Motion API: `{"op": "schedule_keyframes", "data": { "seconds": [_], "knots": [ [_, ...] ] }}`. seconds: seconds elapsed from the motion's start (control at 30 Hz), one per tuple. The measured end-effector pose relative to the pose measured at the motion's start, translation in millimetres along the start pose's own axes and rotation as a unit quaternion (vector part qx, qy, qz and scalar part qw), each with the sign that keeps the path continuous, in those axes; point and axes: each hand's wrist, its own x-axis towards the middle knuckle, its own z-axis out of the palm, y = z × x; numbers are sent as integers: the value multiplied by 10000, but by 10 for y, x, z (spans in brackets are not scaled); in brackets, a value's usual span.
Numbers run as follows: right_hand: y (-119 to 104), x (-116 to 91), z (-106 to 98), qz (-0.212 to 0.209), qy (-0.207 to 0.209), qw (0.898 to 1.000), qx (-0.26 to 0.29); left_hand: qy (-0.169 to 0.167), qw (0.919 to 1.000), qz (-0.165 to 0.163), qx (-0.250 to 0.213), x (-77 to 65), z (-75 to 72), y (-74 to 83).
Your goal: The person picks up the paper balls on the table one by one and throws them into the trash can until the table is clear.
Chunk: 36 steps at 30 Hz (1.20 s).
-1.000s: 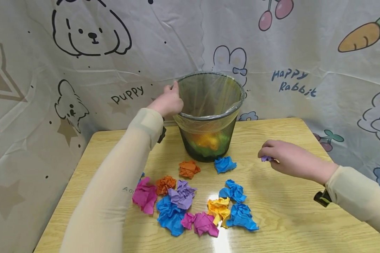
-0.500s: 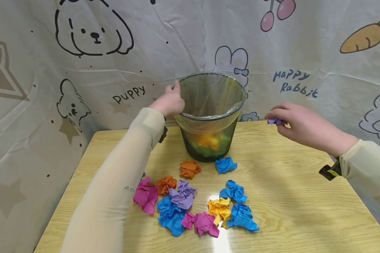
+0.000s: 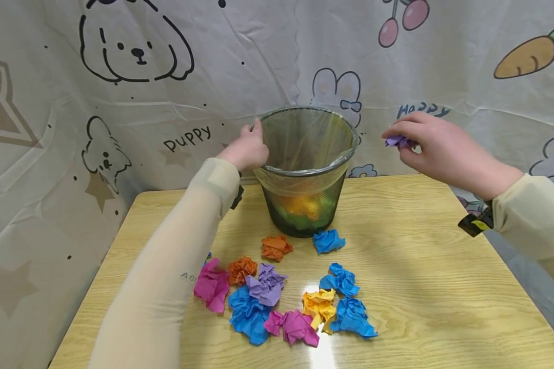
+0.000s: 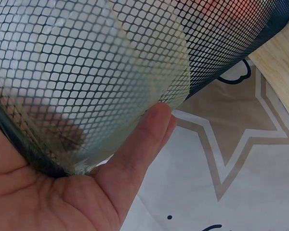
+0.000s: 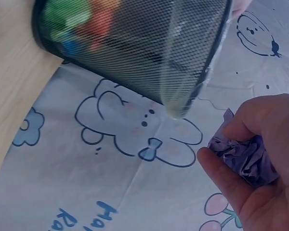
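A black mesh wastebasket [image 3: 347,158] with a clear liner stands at the back of the table. My left hand [image 3: 245,149] grips its left rim, with a finger along the outer mesh [image 4: 135,53] and part of the hand visible through it. To the right of the basket, at about rim height, my right hand [image 3: 438,146] holds a crumpled purple paper ball [image 5: 245,161] between thumb and fingers. Green and orange crumpled paper [image 3: 304,207] shows through the basket's lower wall.
On the wooden table [image 3: 424,287] lie several crumpled papers: orange [image 3: 276,247], blue [image 3: 329,241], purple [image 3: 266,285], magenta [image 3: 211,287] and yellow [image 3: 320,307]. My left sleeve hides part of the table's left side. A printed curtain [image 3: 258,61] hangs behind.
My right hand has risen from low over the table to about the basket's rim height, carrying the purple paper ball. My left hand stays on the rim.
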Motion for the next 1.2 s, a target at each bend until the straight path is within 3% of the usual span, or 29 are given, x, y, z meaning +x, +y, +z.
{"op": "schedule_keyframes", "data": {
  "seconds": [0.6,1.2],
  "knots": [
    [-192,506,8,-10,292,9988,405,-30,10000,-10,91,-7,-11,-15],
    [-307,961,196,225,-315,9980,509,-34,10000,15,71,-11,-20,20]
  ]
}}
